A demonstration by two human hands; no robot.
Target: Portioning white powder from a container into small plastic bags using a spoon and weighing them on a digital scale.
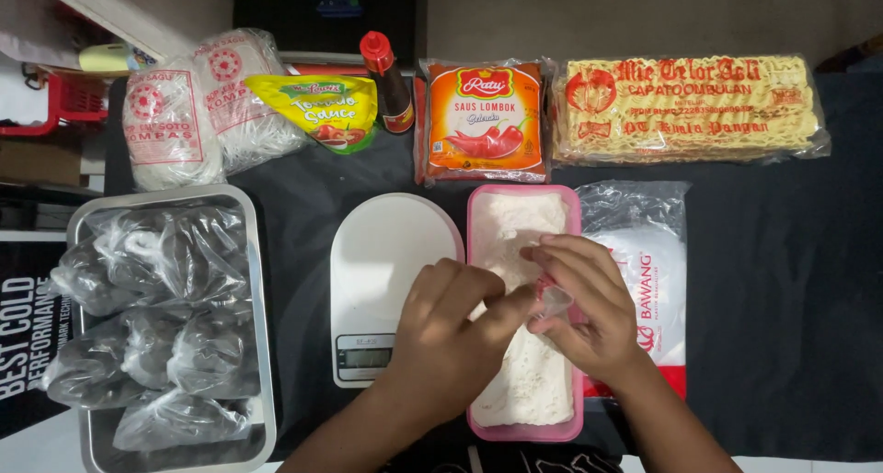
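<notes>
I'm pinching a small clear bag (555,300) between both hands, left hand (448,330) and right hand (589,307) closed on its mouth, over the pink tub (478,206) of white powder, opening it; next probably needs scooping powder.

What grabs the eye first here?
Both hands meet at centre over the pink tub of white powder: the left hand and right hand pinch a small clear plastic bag. Left of it sits a white kitchen scale; a metal tray of filled bags lies far left.
</notes>
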